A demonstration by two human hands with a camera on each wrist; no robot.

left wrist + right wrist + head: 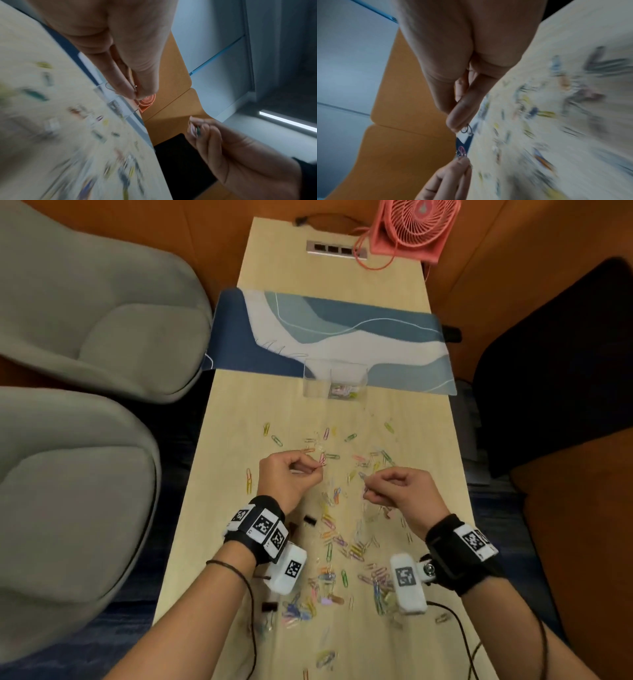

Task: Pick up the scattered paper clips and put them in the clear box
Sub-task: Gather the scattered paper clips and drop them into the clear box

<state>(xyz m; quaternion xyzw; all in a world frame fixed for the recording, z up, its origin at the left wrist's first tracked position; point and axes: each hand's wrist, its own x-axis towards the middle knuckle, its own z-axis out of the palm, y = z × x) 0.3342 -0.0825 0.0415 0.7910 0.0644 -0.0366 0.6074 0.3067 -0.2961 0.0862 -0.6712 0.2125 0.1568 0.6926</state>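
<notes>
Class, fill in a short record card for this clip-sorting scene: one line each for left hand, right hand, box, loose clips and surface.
left hand: pinches a paper clip above the table
right hand: pinches a paper clip too
clear box: beyond both hands, at the blue mat's edge, a few clips inside
loose clips: many, scattered in mixed colours
table: light wood

Multicoloured paper clips (pixel 339 546); pink fan (pixel 416 227).

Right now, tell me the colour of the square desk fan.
Coral pink; the square desk fan shows best in the head view.
</notes>
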